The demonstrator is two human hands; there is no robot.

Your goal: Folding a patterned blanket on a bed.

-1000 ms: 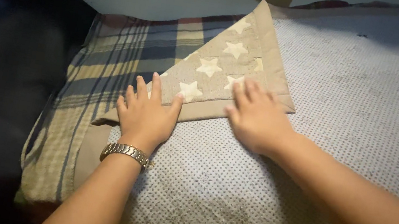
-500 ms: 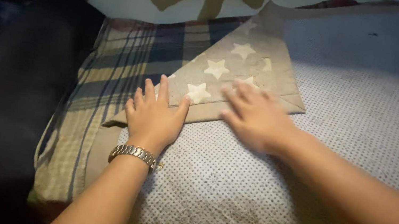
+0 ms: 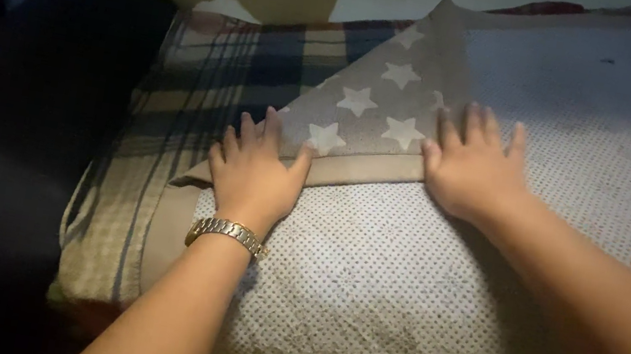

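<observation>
Now both hands lie flat w/ fingers spread, grasping nothing. Left hand (image 3: 254, 178) and right hand (image 3: 473, 171) press the folded star-patterned cloth (image 3: 377, 115) onto the dotted blanket (image 3: 400, 285).

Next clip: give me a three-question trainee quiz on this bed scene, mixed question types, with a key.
1. True or false: both hands lie flat on the folded corner of the star blanket.
2. Which hand wears the metal watch? A) the left hand B) the right hand C) neither
3. Fill in: the cloth to the left of the folded corner, under it, is a ____ blanket.

Key: 1 true, palms down with fingers spread along the beige border. 2 A. 3 plaid, in blue and tan stripes; the dotted side of the star blanket covers the rest of the bed.
</observation>
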